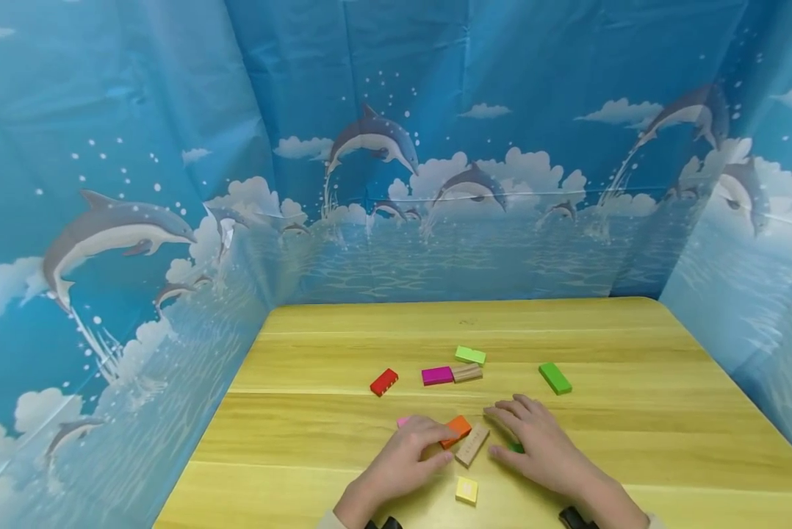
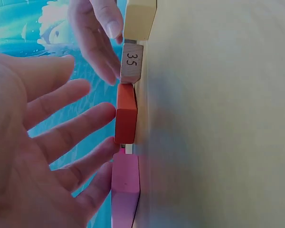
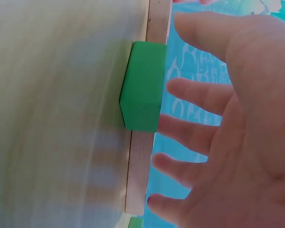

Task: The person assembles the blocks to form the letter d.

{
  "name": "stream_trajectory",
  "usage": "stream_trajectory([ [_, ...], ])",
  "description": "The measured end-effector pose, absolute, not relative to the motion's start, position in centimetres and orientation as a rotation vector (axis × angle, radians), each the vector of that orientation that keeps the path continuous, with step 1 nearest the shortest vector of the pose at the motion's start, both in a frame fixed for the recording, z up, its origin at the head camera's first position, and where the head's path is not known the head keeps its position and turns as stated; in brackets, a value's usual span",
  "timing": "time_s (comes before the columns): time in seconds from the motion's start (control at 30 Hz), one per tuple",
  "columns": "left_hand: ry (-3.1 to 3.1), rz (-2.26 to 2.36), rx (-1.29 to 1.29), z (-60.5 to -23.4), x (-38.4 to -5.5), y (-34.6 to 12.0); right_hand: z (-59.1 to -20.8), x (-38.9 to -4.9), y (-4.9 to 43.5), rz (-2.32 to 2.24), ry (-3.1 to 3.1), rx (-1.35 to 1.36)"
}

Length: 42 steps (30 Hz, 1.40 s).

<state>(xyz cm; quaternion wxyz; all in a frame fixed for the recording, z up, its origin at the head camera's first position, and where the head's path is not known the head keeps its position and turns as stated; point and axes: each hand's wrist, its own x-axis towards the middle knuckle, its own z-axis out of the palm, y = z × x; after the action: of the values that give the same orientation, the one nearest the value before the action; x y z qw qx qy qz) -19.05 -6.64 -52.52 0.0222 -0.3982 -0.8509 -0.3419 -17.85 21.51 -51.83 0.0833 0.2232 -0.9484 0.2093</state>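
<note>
Well in from the far edge of the surface (image 1: 290, 441), the left hand (image 1: 402, 459) is loosely spread and grips nothing, the orange block (image 1: 458, 427) at its fingertips and the pink block (image 1: 402, 422) partly hidden behind it. Toward the right edge, the right hand (image 1: 541, 444), also wide, partly covers the dark green block (image 3: 143, 85); between both hands lies the wooden block (image 1: 472, 445).

Pale sleeve cuffs (image 1: 330, 521) near half past six and half past four — black wrist cameras (image 1: 573, 518) near six and five o'clock.
</note>
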Motion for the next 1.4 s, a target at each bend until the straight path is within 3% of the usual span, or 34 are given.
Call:
stream_trajectory([
  [0.53,-2.674,-0.617,-1.301,-52.1,-19.3,-5.3,-51.9,-17.7,21.3,0.648,-2.838,0.705],
  [1.4,-2.844,-0.470,-1.125,-52.3,-20.8,-2.2,-52.1,-17.7,21.4,0.562,-2.884,0.722],
])
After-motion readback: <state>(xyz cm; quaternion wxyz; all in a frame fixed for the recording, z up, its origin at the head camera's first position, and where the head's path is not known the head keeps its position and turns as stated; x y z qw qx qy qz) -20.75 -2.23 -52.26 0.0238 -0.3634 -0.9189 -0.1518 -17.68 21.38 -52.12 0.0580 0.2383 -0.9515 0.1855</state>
